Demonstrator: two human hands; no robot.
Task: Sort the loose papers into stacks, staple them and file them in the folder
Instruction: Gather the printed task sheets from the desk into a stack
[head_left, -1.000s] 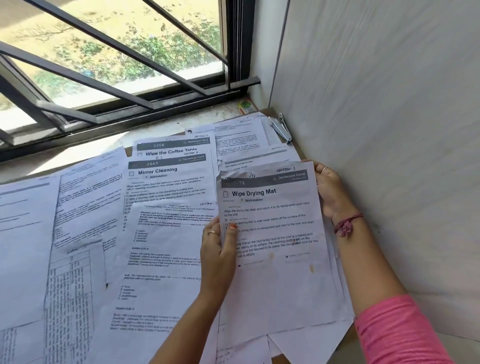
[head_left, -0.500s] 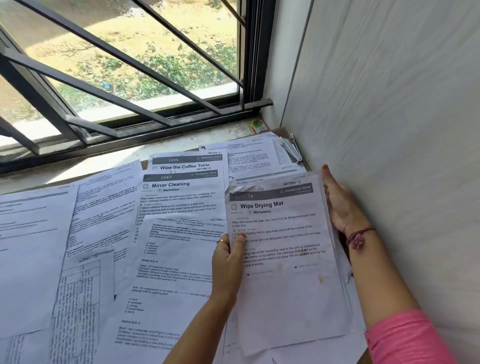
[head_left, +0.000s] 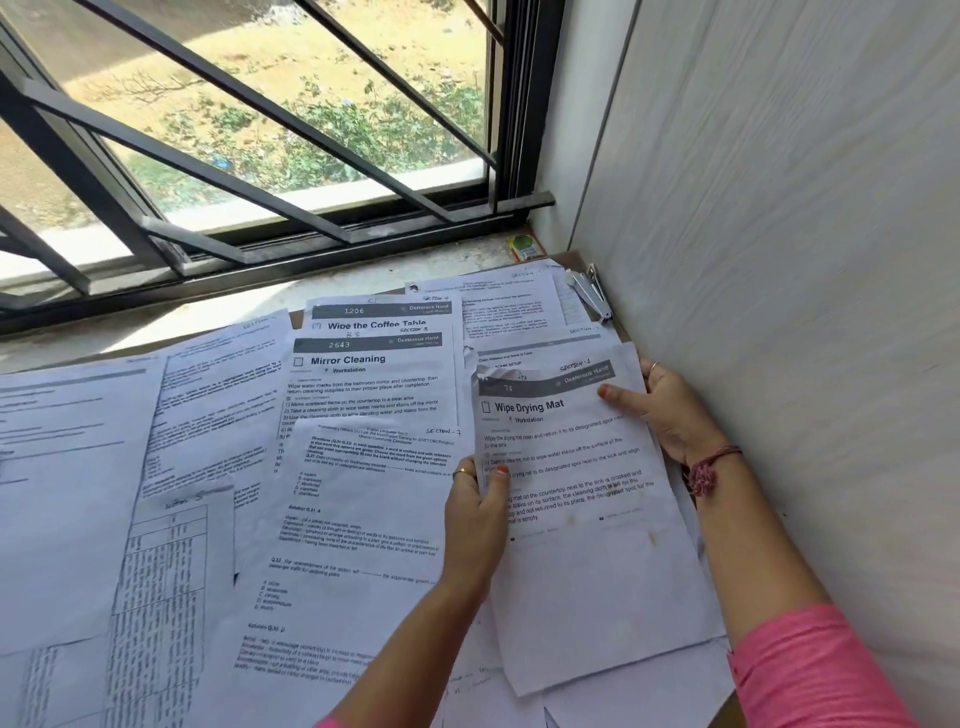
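1. The "Wipe Drying Mat" sheet (head_left: 582, 519) is the paper being sorted. It lies on top of other loose sheets, close to the white wall (head_left: 779, 260), and both hands hold it.
2. The left hand (head_left: 475, 514) pinches the edge of the sheet that is away from the wall. The thumb is on top of the paper and the fingers are curled under it. There is a ring on one finger.
3. The right hand (head_left: 670, 410) holds the edge of the sheet next to the wall. The thumb presses down on the top of the page near the dark band, and the fingers are tucked behind the paper. A red thread band (head_left: 709, 470) is around that wrist, and the sleeve (head_left: 810, 670) is pink.
4. The far corner of the sheet away from the wall is bent and crumpled.
5. The "Mirror Cleaning" page (head_left: 363, 379) lies farther from the wall than the held sheet. The "Wipe the Coffee Table" page (head_left: 379, 317) peeks out behind it.
6. A page of questions (head_left: 353, 519) lies just beside the left hand, on the side away from the wall.
7. A metal stapler (head_left: 592, 296) lies right against the wall, past the held sheet, near the window (head_left: 260, 130).
8. A small green and orange thing (head_left: 525, 248) sits on the sill in the corner where the window meets the wall.
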